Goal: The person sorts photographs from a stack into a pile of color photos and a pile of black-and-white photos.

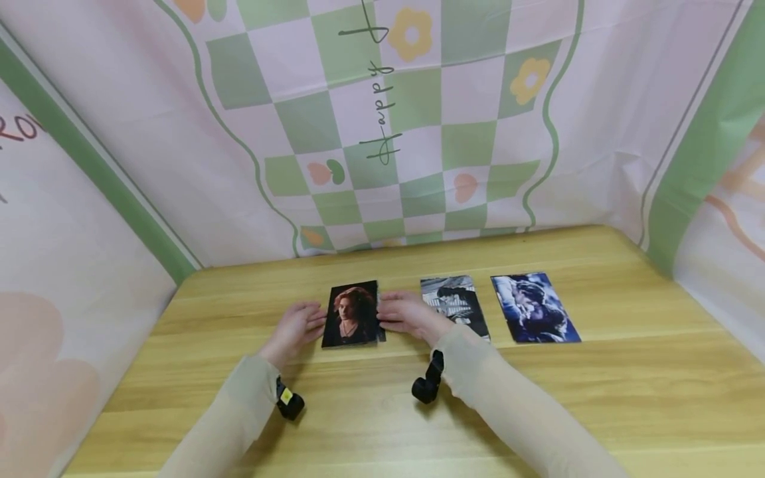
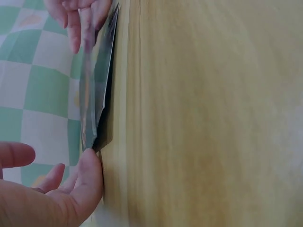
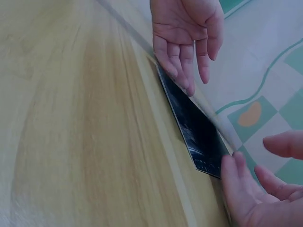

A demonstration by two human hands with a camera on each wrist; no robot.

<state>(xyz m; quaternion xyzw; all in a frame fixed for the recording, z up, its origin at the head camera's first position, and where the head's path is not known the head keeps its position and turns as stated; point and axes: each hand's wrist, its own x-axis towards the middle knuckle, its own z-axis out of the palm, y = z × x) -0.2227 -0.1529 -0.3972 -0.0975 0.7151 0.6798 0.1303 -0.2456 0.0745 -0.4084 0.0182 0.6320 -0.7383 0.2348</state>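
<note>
A dark photo card (image 1: 351,315) with a portrait of a long-haired person lies on the wooden table, over another card whose dark edge (image 1: 382,333) shows at its right. My left hand (image 1: 296,325) touches the left edge of this small stack with extended fingertips, thumb held apart. From the opposite side, the fingers of my right hand (image 1: 409,313) meet the right edge. In the left wrist view, the cards (image 2: 105,71) look slightly separated, one above the other. Fingers of both hands also flank the dark card (image 3: 194,127) in the right wrist view.
Right of the stack lies a black-and-white photo card (image 1: 454,302), partly covered by my right hand and wrist. Farther right is a blue-toned photo card (image 1: 534,309). The table (image 1: 358,425) ends at a checkered cloth backdrop (image 1: 418,146).
</note>
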